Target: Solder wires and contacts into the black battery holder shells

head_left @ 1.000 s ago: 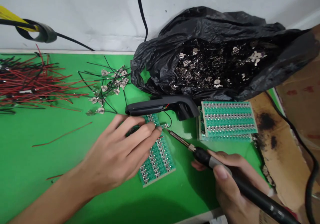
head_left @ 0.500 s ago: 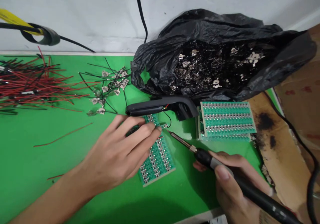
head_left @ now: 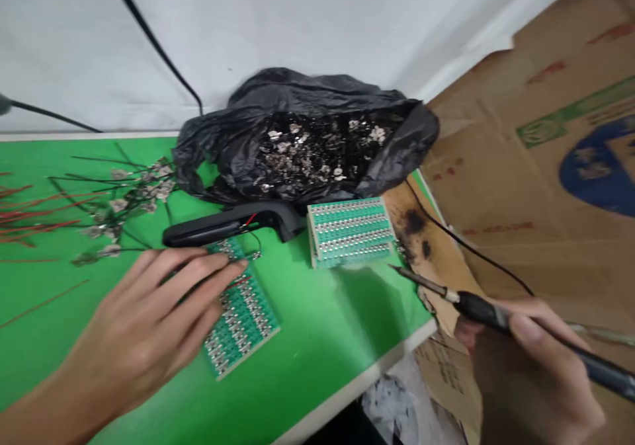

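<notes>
My left hand (head_left: 163, 313) lies over a green circuit board (head_left: 243, 329), fingers curled together and pressing on its upper part. A short red wire (head_left: 239, 282) shows by the fingertips; my thumb is hidden. Just beyond the fingers rests a black curved plastic housing (head_left: 233, 221), with a small red wire in its hollow and a thin black lead (head_left: 259, 240) running to a tiny part. My right hand (head_left: 536, 359), somewhat blurred, is wrapped round a soldering iron (head_left: 489, 313). The iron's tip points left, over the table's right edge, apart from the board under my left hand.
A stack of similar circuit boards (head_left: 352, 230) sits right of the housing. Behind it lies a black plastic bag (head_left: 297, 91) with small metal parts. Black-wired metal tabs (head_left: 149, 190) and red wires (head_left: 34, 217) lie left. Scorched cardboard (head_left: 404, 200) and a cable (head_left: 461, 237) are right.
The view has swung to the right. The soldering iron has moved away from the small part by my left fingertips, toward the right edge of the table. My left hand stays on the board.
</notes>
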The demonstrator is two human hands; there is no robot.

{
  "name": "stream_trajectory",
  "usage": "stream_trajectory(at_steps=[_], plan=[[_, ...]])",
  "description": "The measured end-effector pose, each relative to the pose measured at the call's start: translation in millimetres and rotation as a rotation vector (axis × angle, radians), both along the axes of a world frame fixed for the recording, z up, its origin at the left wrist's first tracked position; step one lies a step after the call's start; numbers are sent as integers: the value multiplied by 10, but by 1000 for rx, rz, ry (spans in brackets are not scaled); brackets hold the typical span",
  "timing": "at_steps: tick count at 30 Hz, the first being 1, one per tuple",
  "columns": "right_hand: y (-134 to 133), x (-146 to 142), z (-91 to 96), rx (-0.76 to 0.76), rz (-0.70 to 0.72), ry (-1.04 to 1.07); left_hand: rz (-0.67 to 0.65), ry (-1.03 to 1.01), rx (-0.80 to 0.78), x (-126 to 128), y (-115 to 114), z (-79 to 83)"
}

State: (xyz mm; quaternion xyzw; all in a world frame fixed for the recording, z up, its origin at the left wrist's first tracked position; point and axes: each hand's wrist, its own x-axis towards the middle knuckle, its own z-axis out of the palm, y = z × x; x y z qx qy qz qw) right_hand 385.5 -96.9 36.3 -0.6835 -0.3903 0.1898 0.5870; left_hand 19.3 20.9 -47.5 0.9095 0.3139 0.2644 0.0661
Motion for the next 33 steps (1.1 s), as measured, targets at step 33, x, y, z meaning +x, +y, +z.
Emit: stream_trajectory(at_steps=[33], plan=[[147, 558, -26, -117, -295, -6, -64, 24, 133, 41, 72, 37]])
